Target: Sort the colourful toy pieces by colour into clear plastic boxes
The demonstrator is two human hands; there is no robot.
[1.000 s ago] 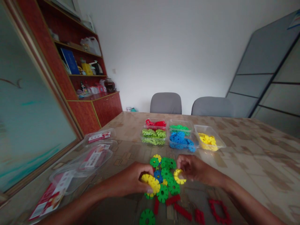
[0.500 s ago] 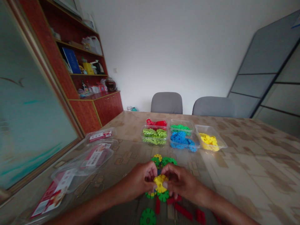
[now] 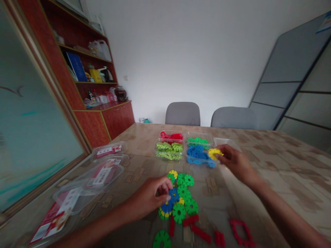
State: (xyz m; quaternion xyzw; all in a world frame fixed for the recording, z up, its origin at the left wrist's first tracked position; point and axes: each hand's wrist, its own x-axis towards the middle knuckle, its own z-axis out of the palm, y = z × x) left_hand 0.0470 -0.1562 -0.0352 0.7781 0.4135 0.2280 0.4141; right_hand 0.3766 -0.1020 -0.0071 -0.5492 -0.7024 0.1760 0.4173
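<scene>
My right hand (image 3: 234, 162) pinches a yellow notched disc (image 3: 214, 153) between thumb and fingers, just above the right edge of the tub of blue discs (image 3: 198, 153). It hides most of the clear tub (image 3: 224, 141) behind it. My left hand (image 3: 160, 193) is half curled beside the blue notched discs (image 3: 173, 195), thumb and fingers apart with nothing visible between them. Whether its fingertips touch the discs I cannot tell. Linked green notched discs (image 3: 183, 191) lie to the right of the blue ones, with bits of yellow showing among them.
Red connector pieces (image 3: 201, 234), a red frame (image 3: 242, 233) and a loose green disc (image 3: 162, 239) lie near me. Farther back stand tubs of red pieces (image 3: 171, 135), lime pieces (image 3: 169, 148) and green discs (image 3: 198, 141). Clear lids (image 3: 89, 184) lie left.
My hands, together on a yellow disc before, have parted. The right one has moved forward and right to the tubs with a yellow disc; the left stays by the assembled discs.
</scene>
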